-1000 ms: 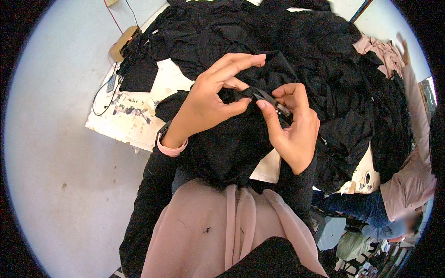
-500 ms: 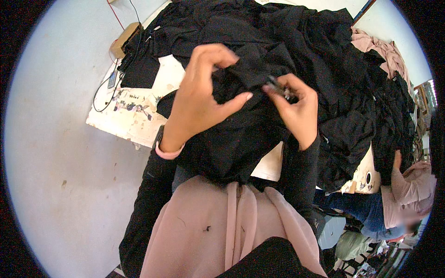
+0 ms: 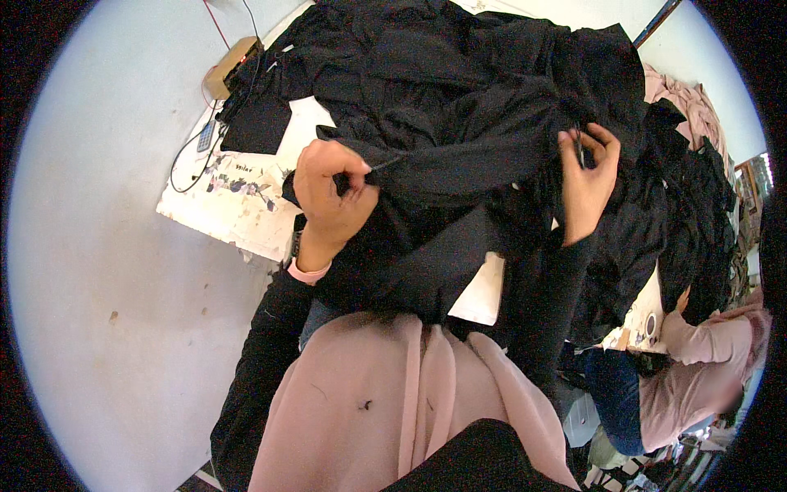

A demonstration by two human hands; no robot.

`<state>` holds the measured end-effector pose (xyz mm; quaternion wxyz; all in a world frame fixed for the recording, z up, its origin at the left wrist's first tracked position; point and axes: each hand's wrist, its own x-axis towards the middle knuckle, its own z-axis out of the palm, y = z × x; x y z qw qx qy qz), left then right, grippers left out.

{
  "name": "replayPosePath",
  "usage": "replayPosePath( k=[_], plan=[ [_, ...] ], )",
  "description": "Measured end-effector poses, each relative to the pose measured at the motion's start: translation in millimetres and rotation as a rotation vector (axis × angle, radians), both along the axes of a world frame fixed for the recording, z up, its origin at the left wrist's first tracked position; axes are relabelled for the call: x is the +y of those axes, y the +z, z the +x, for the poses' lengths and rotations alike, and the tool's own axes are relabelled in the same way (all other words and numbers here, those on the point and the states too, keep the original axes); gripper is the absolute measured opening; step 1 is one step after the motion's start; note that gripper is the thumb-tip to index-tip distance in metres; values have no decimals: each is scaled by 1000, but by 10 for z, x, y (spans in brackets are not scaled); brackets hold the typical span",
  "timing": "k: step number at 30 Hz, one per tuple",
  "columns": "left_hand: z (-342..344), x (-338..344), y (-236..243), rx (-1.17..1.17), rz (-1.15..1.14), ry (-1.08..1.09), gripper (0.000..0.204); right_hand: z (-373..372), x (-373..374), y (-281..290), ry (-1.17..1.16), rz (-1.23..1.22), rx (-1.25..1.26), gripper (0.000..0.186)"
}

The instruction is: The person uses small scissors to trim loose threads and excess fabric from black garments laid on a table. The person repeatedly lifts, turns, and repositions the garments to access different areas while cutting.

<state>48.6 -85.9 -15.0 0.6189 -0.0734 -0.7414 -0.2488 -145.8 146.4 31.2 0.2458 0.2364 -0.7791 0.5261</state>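
Note:
A black garment (image 3: 467,168) lies loosely spread before me, with a fold running across between my hands. At its left end, my left hand (image 3: 334,184) is closed, pinching the cloth's edge between thumb and fingers. My right hand (image 3: 589,176) is at the right end of the fold, its fingers curled round a small, dark, narrow tool (image 3: 581,148) that looks like thread snips. Most of this tool is hidden by the fingers, and whether they also grip cloth I cannot tell.
More black garments (image 3: 459,49) are heaped over the white worktable (image 3: 238,217). A brown box (image 3: 232,70) with cables stands at the far left, by a pale wall (image 3: 115,246). At the right are pink cloth (image 3: 693,107) and another person (image 3: 697,353) in a pink top.
My hands have moved apart: the left lower and closed onto the cloth from an open pose, the right farther right with the tool. The fold has been drawn out between them.

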Motion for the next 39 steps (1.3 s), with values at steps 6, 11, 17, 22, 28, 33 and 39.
replayPosePath(
  k=[6, 11, 17, 22, 28, 33, 39],
  plan=[
    [-220, 238, 23, -83, 389, -262, 57, 790, -97, -64, 706, 180, 40, 33],
    [-266, 368, 62, -327, 737, -642, 67, 1033, -281, 48, 619, 44, 71, 26],
    [-61, 327, 301, -627, 469, -768, 70, 869, -412, 113, 626, 68, 190, 22],
    [134, 289, 441, -860, 704, -796, 62, 844, -436, 123, 585, 49, 147, 17],
    [75, 246, 412, -784, 585, -963, 32, 735, -543, 282, 546, 72, 95, 17],
    [76, 264, 407, -663, 551, -684, 41, 882, -392, 427, 388, 179, 145, 41],
    [38, 357, 401, -561, 519, -571, 55, 1138, -301, 403, 382, 377, -127, 32]
  ],
)
